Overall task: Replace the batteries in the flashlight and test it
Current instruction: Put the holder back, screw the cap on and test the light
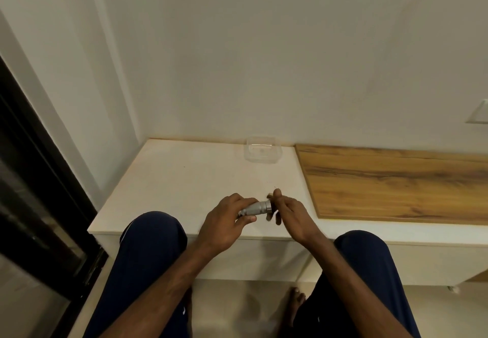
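The flashlight (257, 208) (silver, ribbed, lying roughly level) is being held in the air just above the front edge of the pale surface (184, 179). Its body is being gripped by the left hand (227, 221), whose fingers and thumb are being curled round the barrel. The wider end is being met by the right hand (290, 216); its thumb is being held upright and its fingers are being extended beside that end, but the hand is blurred, so it cannot be told whether anything is being pinched.

Surroundings:

- A clear plastic container (262, 150) is being kept at the back of the surface, against the wall, well apart from the hands.
- A wood-grain panel (396, 181) is being carried on the right part of the surface, near the right hand but not touching it.
- A dark door frame (39, 179) is being shown at the left, and a switch plate (479, 113) on the wall at the far right.
- Two knees in navy trousers (153, 237) are being held on either side of the forearms; a bare foot (295, 300) is being rested on the floor below.

Nothing is being placed between the hands and the container.
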